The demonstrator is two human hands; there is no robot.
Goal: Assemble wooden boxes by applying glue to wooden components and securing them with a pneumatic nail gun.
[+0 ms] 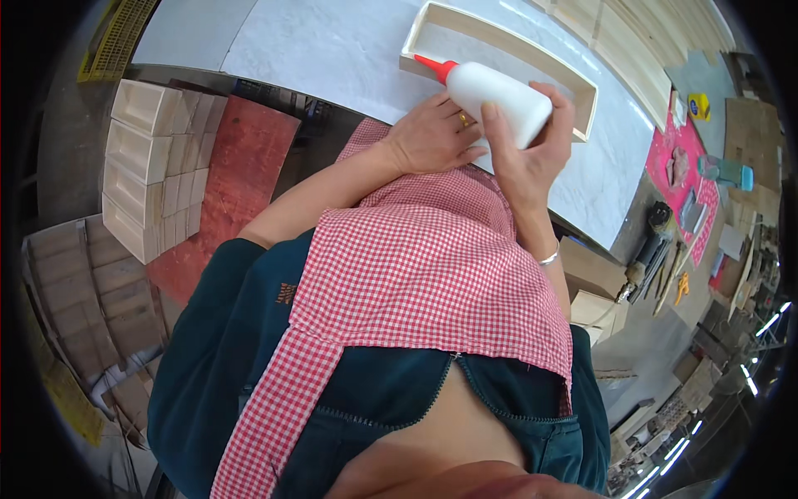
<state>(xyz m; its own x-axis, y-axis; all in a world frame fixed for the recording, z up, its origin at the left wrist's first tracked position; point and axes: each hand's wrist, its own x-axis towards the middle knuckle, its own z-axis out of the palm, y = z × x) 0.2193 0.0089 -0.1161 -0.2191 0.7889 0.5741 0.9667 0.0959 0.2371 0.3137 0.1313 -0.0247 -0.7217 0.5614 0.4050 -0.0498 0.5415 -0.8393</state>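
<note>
In my right hand [540, 154] is a white squeeze bottle [501, 96] with a red pointed nozzle, its fingers and thumb wrapped round the lower part. The bottle is tilted, and its nozzle tip is by the left corner of a shallow, pale wooden frame [515, 51] on the marbled tabletop [324, 54]. My left hand [432, 137], wearing a ring, is at the table's near edge, beside the frame's near wall. The bottle covers its fingertips, so whether they grip the frame cannot be seen.
At the left, small wooden boxes [133, 166] are stacked on a red board [241, 175]. Long pale wood strips [632, 41] lie at the table's far right. Beyond the right edge are a yellow container [698, 106], pink sheeting [677, 162] and assorted tools [657, 258].
</note>
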